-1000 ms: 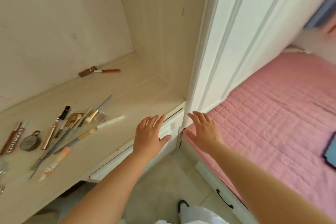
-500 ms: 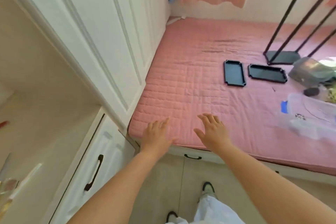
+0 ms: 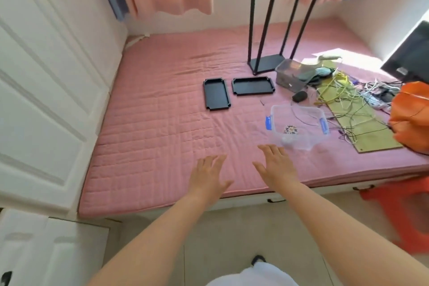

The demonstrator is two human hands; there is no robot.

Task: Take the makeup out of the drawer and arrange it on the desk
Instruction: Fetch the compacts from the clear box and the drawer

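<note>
No makeup, drawer or tabletop shows in our view; we cannot tell where the makeup lies. We face the pink quilted bed (image 3: 162, 123). Our left hand (image 3: 210, 175) and right hand (image 3: 277, 167) hover over the bed's near edge, fingers spread wide and straight, holding nothing. Further along the bed sit two black rectangular trays (image 3: 239, 91) side by side and a clear plastic box with blue clips (image 3: 299, 126), just beyond the right hand. White panelled cupboard doors (image 3: 46, 76) flank the bed. To do this step well, we judge we should settle on one target and approach slowly.
</note>
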